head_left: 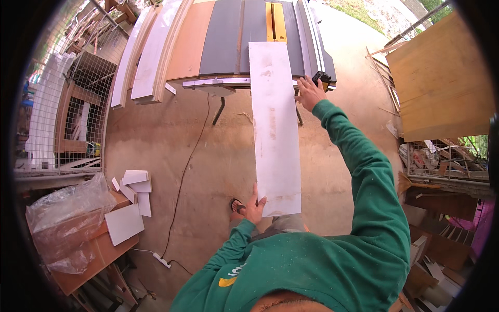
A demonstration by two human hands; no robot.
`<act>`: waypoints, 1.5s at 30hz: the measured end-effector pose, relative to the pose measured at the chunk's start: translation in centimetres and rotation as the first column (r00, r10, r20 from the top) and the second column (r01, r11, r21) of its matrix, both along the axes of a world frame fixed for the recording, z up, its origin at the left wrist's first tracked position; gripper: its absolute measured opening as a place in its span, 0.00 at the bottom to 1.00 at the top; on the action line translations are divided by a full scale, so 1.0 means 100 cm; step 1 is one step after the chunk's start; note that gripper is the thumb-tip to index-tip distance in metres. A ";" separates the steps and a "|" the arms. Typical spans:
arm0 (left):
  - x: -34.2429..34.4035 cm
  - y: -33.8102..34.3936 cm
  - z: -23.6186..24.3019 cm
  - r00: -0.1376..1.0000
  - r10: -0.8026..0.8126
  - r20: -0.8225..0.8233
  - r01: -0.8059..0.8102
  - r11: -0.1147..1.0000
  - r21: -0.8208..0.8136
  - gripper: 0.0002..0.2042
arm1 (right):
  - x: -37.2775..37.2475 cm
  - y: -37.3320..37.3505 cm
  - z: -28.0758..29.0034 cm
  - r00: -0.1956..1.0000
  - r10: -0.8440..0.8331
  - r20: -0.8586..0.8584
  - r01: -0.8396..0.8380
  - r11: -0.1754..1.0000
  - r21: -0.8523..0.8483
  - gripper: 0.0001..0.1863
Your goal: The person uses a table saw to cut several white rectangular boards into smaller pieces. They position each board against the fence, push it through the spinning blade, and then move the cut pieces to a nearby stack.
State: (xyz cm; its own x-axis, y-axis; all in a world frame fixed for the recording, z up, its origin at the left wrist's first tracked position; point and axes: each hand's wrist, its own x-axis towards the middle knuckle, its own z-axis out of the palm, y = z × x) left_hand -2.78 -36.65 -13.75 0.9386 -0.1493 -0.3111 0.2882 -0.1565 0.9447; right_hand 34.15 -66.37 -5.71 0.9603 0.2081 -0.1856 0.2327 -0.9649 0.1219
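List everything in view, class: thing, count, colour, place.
Long board: one, white, centre
Table saw: one, grey and yellow, top
Board stacks: two, white, upper left
Small boards: several, white, left
Plastic sheet: one, clear, left
Cords: several, mostly dark, floor
Power strip: one, white, lower left
Panel: one, tan, upper right
Mesh fences: two, grey, either side
Scrap wood: many, brown, right
Left hand: one, green sleeve, board's near end
Right hand: one, green sleeve, beside board's far half

We see a white board (283,161) with brownish smudges (272,122), a dark grey saw table (221,41) with a yellow insert (281,26), and our pale-flecked green sweatshirt (322,270). Material (483,216) near the murky right rim looks magenta, perhaps purple.
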 end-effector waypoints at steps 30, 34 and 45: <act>0.034 -0.015 0.028 0.965 -0.172 -0.199 0.189 0.980 0.070 0.37 | 0.179 -0.023 0.007 0.967 -0.022 -0.253 -0.066 0.940 -0.334 0.84; 0.039 -0.020 0.036 0.957 -0.108 -0.270 0.104 0.994 -0.028 0.37 | 0.185 -0.021 0.006 0.964 -0.053 -0.261 -0.051 0.925 -0.376 0.85; 0.069 -0.024 0.047 0.943 -0.087 -0.321 0.057 0.993 -0.099 0.36 | 0.212 -0.027 0.002 0.967 -0.058 -0.249 -0.036 0.934 -0.356 0.85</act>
State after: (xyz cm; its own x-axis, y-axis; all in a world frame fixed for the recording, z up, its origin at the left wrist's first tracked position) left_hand 4.11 -39.07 -9.05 0.7749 -0.2531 -0.5793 0.5720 -0.1093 0.8129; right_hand 55.32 -69.03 -5.52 0.8742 0.0734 -0.4801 0.2903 -0.8715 0.3954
